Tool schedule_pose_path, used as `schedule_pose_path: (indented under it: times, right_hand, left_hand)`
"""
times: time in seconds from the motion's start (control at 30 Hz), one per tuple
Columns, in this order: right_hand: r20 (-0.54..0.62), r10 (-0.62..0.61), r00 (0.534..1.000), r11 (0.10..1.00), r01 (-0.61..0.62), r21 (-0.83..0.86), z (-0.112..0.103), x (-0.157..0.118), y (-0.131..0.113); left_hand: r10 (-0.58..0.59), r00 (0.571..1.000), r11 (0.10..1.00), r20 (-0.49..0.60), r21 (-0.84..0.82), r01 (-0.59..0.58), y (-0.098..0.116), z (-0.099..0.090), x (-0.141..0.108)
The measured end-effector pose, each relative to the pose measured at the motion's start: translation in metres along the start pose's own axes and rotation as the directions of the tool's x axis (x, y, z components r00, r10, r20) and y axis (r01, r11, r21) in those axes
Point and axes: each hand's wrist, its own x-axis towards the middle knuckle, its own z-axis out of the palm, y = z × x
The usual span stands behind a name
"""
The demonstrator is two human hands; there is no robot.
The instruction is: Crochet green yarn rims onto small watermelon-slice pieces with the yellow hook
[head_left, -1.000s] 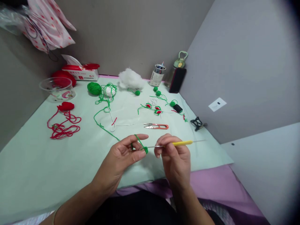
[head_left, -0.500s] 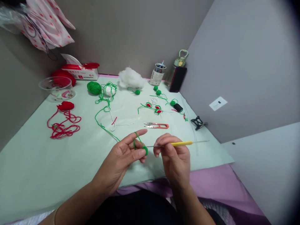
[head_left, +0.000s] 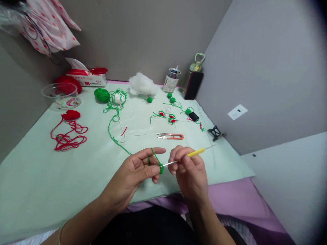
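Note:
Between the thumb and fingers of my left hand (head_left: 136, 170) is a small green crochet piece (head_left: 161, 169). Green yarn (head_left: 120, 144) runs from the table into this hand and loops over its raised index finger. My right hand (head_left: 191, 170) grips a crochet hook (head_left: 196, 152) by its yellow handle, which slants up to the right. The hook's metal tip meets the top of the green piece; whether it is inside a stitch I cannot tell. Just beyond the hands lie orange-handled thread snips (head_left: 170, 136).
A green yarn ball (head_left: 102, 95), tangled white and green yarn (head_left: 119, 98), red yarn (head_left: 71, 115) and white stuffing (head_left: 142, 85) lie farther back. Small green crochet balls (head_left: 172, 100) and red-green pieces (head_left: 172, 120) sit beyond the snips. A phone (head_left: 194, 85) leans against a bottle (head_left: 198, 63).
Both hands have shifted slightly; the left one and the green piece moved down and right. The hook has tilted, its handle end higher and its tip lower. The yarn on the table has shifted.

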Motion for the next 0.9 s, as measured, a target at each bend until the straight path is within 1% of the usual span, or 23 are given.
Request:
schedule_pose_path:
  times: [0.1,0.17,0.27,0.47,0.53,0.6,0.63,0.7,0.73,0.77,0.8,0.87,0.9]
  right_hand:
    - [0.043,-0.101,0.994,0.976,0.107,-0.191,0.004,-0.004,0.005]
    - [0.046,-0.136,0.99,0.948,0.143,-0.284,0.005,-0.007,0.007]
    - [0.019,-0.118,0.993,0.954,0.118,-0.274,0.003,-0.008,0.008]
    - [0.013,-0.01,1.0,0.996,0.011,-0.084,-0.001,-0.003,0.008]
    - [0.004,0.023,1.0,0.998,-0.023,-0.052,0.0,-0.002,0.007]
    - [0.009,0.03,1.0,0.997,-0.029,-0.076,0.0,-0.002,0.004]
    - [0.015,0.013,1.0,0.993,-0.012,-0.114,-0.001,-0.003,0.002]
    - [0.049,-0.066,0.997,0.965,0.076,-0.249,-0.002,-0.006,-0.001]
    - [0.083,-0.128,0.988,0.928,0.149,-0.341,-0.003,-0.008,-0.003]
    - [0.139,-0.197,0.971,0.865,0.239,-0.441,-0.004,-0.009,-0.004]
    - [0.22,-0.262,0.94,0.771,0.341,-0.538,-0.004,-0.011,-0.005]
    - [0.393,-0.353,0.849,0.52,0.527,-0.672,-0.005,-0.014,-0.005]
    - [0.468,-0.374,0.8,0.39,0.594,-0.704,-0.005,-0.015,-0.005]
  left_hand:
    - [0.087,0.994,0.992,-0.062,0.092,-0.081,-0.006,0.004,0.001]
    - [0.117,0.989,0.987,-0.085,0.121,-0.107,-0.009,0.005,0.002]
    - [0.151,0.983,0.981,-0.105,0.135,-0.137,-0.01,0.004,0.001]
    - [0.16,0.979,0.978,-0.124,0.157,-0.14,-0.006,0.001,-0.001]
    - [0.159,0.978,0.979,-0.135,0.15,-0.139,-0.006,0.001,-0.001]
    - [0.159,0.977,0.979,-0.14,0.15,-0.138,-0.006,0.0,-0.002]
    - [0.169,0.975,0.977,-0.145,0.158,-0.145,-0.006,0.0,-0.002]
    - [0.202,0.967,0.967,-0.155,0.189,-0.171,-0.007,-0.001,-0.002]
    - [0.219,0.963,0.961,-0.16,0.204,-0.185,-0.008,-0.001,-0.002]
    - [0.231,0.959,0.957,-0.162,0.213,-0.195,-0.009,-0.001,-0.002]
    - [0.234,0.959,0.957,-0.162,0.212,-0.198,-0.009,-0.001,-0.002]
    - [0.198,0.97,0.971,-0.144,0.163,-0.174,-0.009,0.0,-0.002]
    - [0.159,0.979,0.982,-0.129,0.118,-0.144,-0.008,0.0,-0.002]
